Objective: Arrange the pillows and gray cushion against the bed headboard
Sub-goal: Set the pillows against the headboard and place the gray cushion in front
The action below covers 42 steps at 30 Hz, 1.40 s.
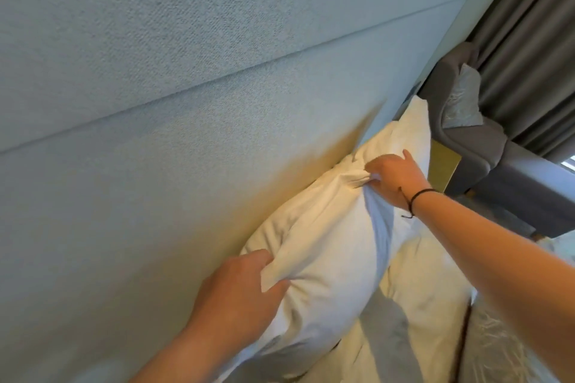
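Observation:
A white pillow (329,246) stands on edge against the pale padded headboard (174,78). My left hand (236,292) pinches its near top corner. My right hand (395,177), with a black band on the wrist, grips a bunch of fabric along its far top edge. A second white pillow (413,121) leans on the headboard behind it, at the far end. Another white pillow (426,283) lies in front, below my right forearm. A grey patterned cushion (497,348) shows at the bottom right.
A grey armchair (497,158) with a silvery cushion (463,99) stands past the bed's end, in front of dark grey curtains (529,50). A gold-coloured panel (441,165) sits between bed and chair.

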### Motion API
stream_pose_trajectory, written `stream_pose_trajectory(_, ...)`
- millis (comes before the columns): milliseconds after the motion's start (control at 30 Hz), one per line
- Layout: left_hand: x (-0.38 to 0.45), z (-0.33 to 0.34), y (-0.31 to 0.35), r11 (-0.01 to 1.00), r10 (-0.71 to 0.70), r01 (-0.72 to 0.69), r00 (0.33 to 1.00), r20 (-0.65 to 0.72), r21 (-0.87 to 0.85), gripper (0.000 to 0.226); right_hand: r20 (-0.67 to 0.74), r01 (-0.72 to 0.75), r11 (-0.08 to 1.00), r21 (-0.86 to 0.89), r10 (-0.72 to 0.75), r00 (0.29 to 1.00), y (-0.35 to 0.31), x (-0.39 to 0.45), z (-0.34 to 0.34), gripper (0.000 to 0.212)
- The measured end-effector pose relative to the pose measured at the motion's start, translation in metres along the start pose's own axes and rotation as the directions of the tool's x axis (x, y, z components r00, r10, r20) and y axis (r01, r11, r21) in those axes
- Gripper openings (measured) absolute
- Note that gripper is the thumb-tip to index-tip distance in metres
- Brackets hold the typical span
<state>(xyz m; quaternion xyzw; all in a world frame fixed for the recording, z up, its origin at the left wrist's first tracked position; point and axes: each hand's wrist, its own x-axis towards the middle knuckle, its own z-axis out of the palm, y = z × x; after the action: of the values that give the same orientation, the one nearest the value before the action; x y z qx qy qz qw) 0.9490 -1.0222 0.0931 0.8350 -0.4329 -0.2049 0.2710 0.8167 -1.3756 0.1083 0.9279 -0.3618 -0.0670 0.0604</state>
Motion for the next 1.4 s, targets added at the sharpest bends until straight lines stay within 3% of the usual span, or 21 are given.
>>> stream_pose_trajectory(100,0.001,0.008,-0.02,0.998,-0.06,0.054,0.983,0.173,0.042,0.027,0.012,-0.206,0.916,0.345,0.215,0.977,-0.04,-0.019,0.025,0.058)
stream_pose_trajectory(200,0.004,0.011,-0.035,0.99,-0.103,0.127,0.95,0.295,-0.063,0.045,0.128,-0.36,0.563,0.744,0.41,0.903,-0.09,-0.055,0.053,0.082)
stream_pose_trajectory(267,0.008,0.007,-0.036,0.978,-0.114,0.16,0.945,0.307,-0.132,0.066,0.194,-0.388,0.393,0.833,0.45,0.872,-0.12,-0.081,0.072,0.089)
stream_pose_trajectory(300,0.011,0.005,-0.035,0.972,-0.118,0.17,0.95,0.29,-0.162,0.071,0.209,-0.394,0.367,0.842,0.452,0.867,-0.132,-0.092,0.08,0.09)
stream_pose_trajectory(400,0.018,0.001,-0.031,0.979,-0.1,0.129,0.978,0.183,-0.156,0.064,0.205,-0.387,0.435,0.813,0.409,0.889,-0.153,-0.121,0.093,0.091)
stream_pose_trajectory(500,0.017,-0.003,-0.037,0.999,-0.039,0.039,0.999,-0.026,-0.021,0.044,0.2,-0.365,0.458,0.811,0.37,0.907,-0.153,-0.138,0.092,0.09)
stream_pose_trajectory(600,0.009,-0.012,-0.048,0.987,-0.009,0.032,0.99,-0.143,0.157,0.035,0.217,-0.348,0.424,0.836,0.327,0.92,-0.144,-0.149,0.09,0.094)
stream_pose_trajectory(700,0.002,-0.009,-0.057,0.911,0.033,0.024,0.991,-0.131,0.412,0.028,0.256,-0.348,0.409,0.843,0.264,0.93,-0.136,-0.16,0.094,0.099)
stream_pose_trajectory(867,0.013,-0.007,-0.061,0.825,0.009,-0.009,1.0,0.002,0.565,0.023,0.284,-0.313,0.358,0.879,0.134,0.95,-0.123,-0.172,0.11,0.092)
stream_pose_trajectory(967,0.03,-0.003,-0.054,0.926,0.014,-0.055,0.994,0.113,0.373,0.016,0.3,-0.346,0.231,0.909,0.211,0.93,-0.105,-0.171,0.117,0.079)
stream_pose_trajectory(1067,0.056,0.007,-0.027,0.994,-0.011,-0.014,0.976,0.217,0.113,0.026,0.315,-0.368,0.117,0.922,0.322,0.893,-0.094,-0.167,0.123,0.079)
stream_pose_trajectory(1233,0.136,0.042,0.039,1.0,-0.005,0.011,0.976,0.216,-0.028,0.028,0.328,-0.371,0.017,0.929,0.431,0.841,-0.073,-0.152,0.137,0.082)
stream_pose_trajectory(1400,0.229,0.089,0.106,0.975,-0.021,0.076,0.967,0.253,-0.211,0.049,0.351,-0.378,-0.062,0.924,0.53,0.771,-0.062,-0.136,0.147,0.088)
